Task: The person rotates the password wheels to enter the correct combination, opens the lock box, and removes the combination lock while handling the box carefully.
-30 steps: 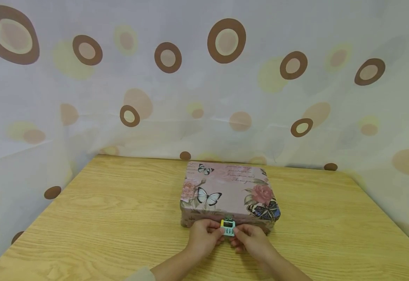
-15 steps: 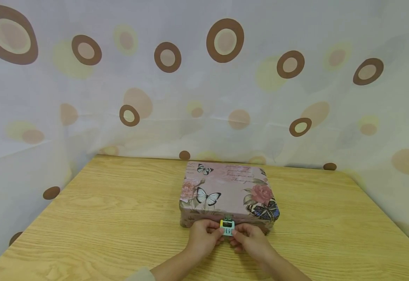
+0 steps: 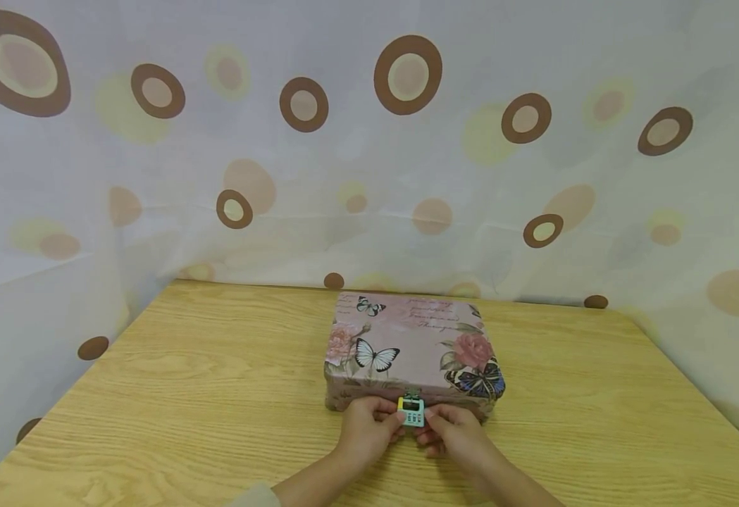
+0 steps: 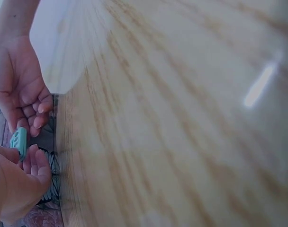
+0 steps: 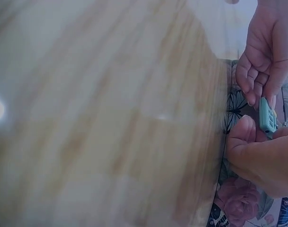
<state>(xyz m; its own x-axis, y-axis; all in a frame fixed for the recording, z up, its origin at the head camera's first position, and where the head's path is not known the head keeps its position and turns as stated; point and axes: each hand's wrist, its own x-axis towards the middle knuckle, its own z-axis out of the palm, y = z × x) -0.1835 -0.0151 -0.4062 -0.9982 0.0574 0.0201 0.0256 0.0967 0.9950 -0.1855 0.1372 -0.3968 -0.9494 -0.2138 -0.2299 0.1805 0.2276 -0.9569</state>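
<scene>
A small light-blue combination padlock (image 3: 414,418) with a yellow patch hangs at the metal clasp (image 3: 413,393) on the front of a pink tin box (image 3: 416,345). The box lid is down and printed with butterflies and roses. My left hand (image 3: 364,428) pinches the padlock's left side, thumb on its face. From the other side, my right hand (image 3: 464,438) pinches the right edge, its thumb beside the number dials. Both wrist views catch the padlock (image 4: 20,142) (image 5: 266,116) between the two hands. Fingers behind it are partly hidden.
The box stands on a wood-grain table (image 3: 217,380), towards its back. A pale curtain (image 3: 344,162) with brown rings and coloured dots hangs behind and along both sides.
My right thumb has slid from the padlock's lower face to its right edge, so more of the dials show. The left hand and the box stay in place.
</scene>
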